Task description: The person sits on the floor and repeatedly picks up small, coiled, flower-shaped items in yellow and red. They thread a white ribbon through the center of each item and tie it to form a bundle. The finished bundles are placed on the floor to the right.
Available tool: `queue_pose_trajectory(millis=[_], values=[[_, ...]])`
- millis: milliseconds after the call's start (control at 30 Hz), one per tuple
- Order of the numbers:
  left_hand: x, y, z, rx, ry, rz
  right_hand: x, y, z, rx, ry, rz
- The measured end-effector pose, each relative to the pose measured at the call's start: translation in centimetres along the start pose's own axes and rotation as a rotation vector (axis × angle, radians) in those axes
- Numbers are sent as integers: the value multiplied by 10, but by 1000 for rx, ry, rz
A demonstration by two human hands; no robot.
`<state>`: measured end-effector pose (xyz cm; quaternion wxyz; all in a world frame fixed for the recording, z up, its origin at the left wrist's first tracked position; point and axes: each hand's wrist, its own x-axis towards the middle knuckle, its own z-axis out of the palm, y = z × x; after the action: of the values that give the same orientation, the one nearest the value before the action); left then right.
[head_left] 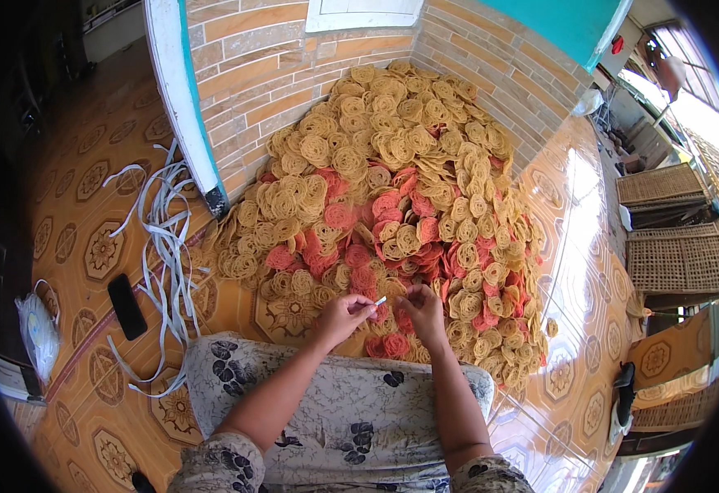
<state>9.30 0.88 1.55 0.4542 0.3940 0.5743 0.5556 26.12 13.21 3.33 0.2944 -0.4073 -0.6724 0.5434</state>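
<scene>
Wearing a pale garment (pixel 339 403) with dark leaf-like patches across the lower middle of the frame, and reaching both bare forearms (pixel 281 386) up from the lower edge. Pinching a small white piece (pixel 381 301) between thumb and fingers of the left hand (pixel 345 320), just below the centre of the frame. Curling the fingers of the right hand (pixel 423 314) inward near the piece, though showing too small to tell whether gripping anything.

Facing a broad heap of lacy round coils (pixel 409 148), spreading from just beyond the hands to the upper middle of the frame. Showing red coils (pixel 340 218) mainly through the middle and lower parts of the heap, and yellow-tan coils (pixel 384 90) over the top.

Having a black phone (pixel 127 306) lying on the patterned tiled floor (pixel 100 246) at the left of the frame, near a loose tangle of white strips (pixel 166 238), plus a clear plastic bag (pixel 40 329) sitting farther left. Looking past the heap toward a brick-patterned wall (pixel 252 123) at the upper middle, and toward woven racks (pixel 676 259) standing at the far right.
</scene>
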Motion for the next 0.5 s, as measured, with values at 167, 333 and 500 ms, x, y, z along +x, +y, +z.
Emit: queue_pose_trajectory(millis=[167,333,500], values=[[0,0,-1,-30,5,-26,-11,-18,10,85,-64,80],[-1,-1,-1,-43,43,-38,-12,-21,12,69,-98,84],[0,-7,-1,-38,73,-21,-14,-20,16,46,-117,53]])
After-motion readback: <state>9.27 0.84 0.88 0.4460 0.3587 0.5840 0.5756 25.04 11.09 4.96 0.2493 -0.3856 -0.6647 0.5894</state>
